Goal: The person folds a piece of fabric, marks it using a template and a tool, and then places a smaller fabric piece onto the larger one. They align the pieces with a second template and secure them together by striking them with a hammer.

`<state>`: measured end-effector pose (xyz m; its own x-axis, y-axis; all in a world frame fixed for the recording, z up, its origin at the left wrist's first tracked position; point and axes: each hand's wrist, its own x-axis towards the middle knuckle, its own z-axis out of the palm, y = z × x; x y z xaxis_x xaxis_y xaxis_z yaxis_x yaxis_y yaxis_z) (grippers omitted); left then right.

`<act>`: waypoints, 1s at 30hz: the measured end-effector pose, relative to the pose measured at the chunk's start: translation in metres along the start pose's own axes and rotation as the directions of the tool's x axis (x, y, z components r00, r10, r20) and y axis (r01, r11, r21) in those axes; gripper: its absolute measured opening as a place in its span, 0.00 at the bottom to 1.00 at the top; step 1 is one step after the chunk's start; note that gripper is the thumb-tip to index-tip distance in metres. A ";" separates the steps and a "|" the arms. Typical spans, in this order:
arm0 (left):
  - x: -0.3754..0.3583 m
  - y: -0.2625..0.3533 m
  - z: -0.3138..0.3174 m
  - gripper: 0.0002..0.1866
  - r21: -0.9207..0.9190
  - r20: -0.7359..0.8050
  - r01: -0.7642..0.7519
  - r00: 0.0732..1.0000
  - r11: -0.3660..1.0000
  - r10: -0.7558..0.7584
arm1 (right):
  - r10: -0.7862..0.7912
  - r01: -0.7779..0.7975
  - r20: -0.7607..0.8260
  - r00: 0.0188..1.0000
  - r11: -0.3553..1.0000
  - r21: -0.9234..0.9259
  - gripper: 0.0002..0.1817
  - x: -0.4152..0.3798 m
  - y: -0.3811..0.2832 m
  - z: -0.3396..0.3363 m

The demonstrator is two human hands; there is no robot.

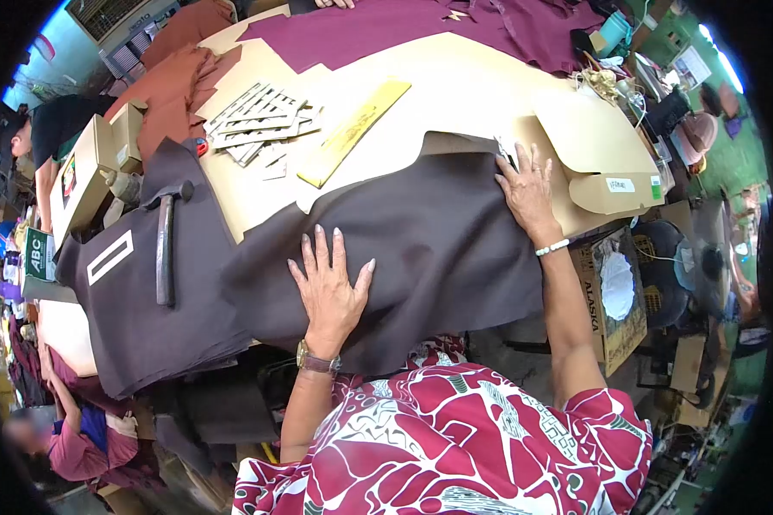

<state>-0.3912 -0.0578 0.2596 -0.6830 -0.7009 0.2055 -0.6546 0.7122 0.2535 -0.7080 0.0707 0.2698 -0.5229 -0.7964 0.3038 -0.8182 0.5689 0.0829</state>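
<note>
A large dark brown leather sheet [421, 249] is spread over the table, with soft folds across it and its near edge hanging toward my lap. My left hand [331, 287] lies palm down on its middle, fingers spread. At the sheet's far right corner rests my right hand [528, 190], fingers apart, with a small white item [508, 149] just beyond the fingertips. To the left, a hammer [165, 249] and a white rectangular frame-shaped template [110, 257] lie on another dark brown leather piece [197, 318].
Beyond the leather are a stack of slotted card templates [262, 120] and a yellow strip [354, 133]. Maroon leather [361, 34] and rust-brown leather [163, 94] cover the far side. A tan folder [605, 163] lies at right. Other people stand at left and across the table.
</note>
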 end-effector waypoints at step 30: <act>-0.023 0.007 0.002 0.36 -0.001 -0.039 -0.038 0.999 0.999 0.038 | 0.312 0.785 -0.856 0.412 0.355 0.508 0.17 -0.033 -0.109 -0.194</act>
<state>-0.3807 -0.0370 0.2549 -0.6947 -0.6740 0.2515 -0.6276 0.7387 0.2460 -0.5551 0.0745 0.4350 -0.2667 0.0248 0.9634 -0.8220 -0.5278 -0.2140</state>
